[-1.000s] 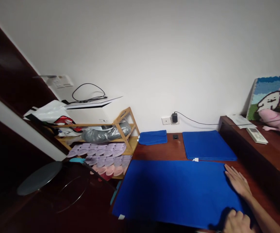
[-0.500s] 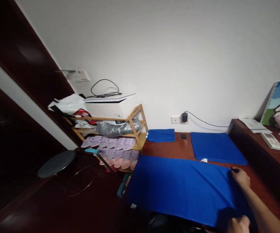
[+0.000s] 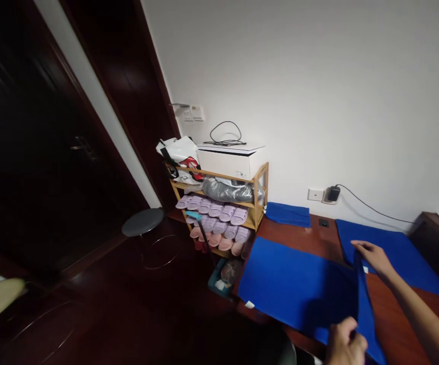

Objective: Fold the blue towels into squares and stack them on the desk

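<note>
A blue cloth (image 3: 283, 281) with a white tag lies spread on the reddish-brown table. Its right end is lifted off the tabletop and bends upward between my two hands. My right hand (image 3: 373, 259) pinches the far corner of that raised end. Closer to the table's front edge, my left hand (image 3: 345, 342) grips the near corner with bent fingers. A folded blue cloth (image 3: 402, 253) lies just beyond my right hand, partly behind it. Against the wall sits a smaller folded blue cloth (image 3: 288, 214).
Left of the table (image 3: 318, 234) stands a wooden rack (image 3: 259, 203) with rows of slippers (image 3: 215, 209) and a white box (image 3: 225, 161). A round stool (image 3: 143, 222) is on the floor. A black plug adapter (image 3: 333, 193) with a cable sits in the wall.
Both hands have raised the right end of the cloth and brought it leftward over the rest. The view has turned left, showing more of the door and floor.
</note>
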The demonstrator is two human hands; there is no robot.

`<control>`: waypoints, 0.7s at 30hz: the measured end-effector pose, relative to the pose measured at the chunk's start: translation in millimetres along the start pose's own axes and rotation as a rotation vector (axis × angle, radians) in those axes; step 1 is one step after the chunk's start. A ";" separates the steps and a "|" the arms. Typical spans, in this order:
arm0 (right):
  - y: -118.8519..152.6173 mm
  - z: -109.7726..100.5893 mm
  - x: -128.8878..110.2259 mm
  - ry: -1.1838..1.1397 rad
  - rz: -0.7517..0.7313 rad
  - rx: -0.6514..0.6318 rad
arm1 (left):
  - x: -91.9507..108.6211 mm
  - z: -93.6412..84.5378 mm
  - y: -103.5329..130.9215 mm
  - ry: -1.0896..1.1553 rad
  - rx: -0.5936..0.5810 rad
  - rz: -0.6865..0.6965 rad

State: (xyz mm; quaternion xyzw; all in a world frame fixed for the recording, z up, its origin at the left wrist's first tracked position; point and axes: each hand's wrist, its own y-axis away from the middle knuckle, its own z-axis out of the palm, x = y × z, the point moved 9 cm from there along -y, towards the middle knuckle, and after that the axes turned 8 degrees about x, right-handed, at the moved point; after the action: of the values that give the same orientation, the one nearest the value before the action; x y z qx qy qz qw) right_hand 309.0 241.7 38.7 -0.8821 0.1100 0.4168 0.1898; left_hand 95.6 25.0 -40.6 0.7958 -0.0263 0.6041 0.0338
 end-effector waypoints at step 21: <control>109.4 376.3 -216.6 0.226 -0.415 -0.420 | -155.0 -332.3 14.0 -0.662 0.883 0.049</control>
State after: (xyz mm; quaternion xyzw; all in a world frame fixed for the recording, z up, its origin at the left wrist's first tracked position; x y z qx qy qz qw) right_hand -126.6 311.1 -38.1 -0.9464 -0.1402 0.2821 0.0711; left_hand -266.2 39.7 -100.5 0.8808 0.2020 0.2760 -0.3273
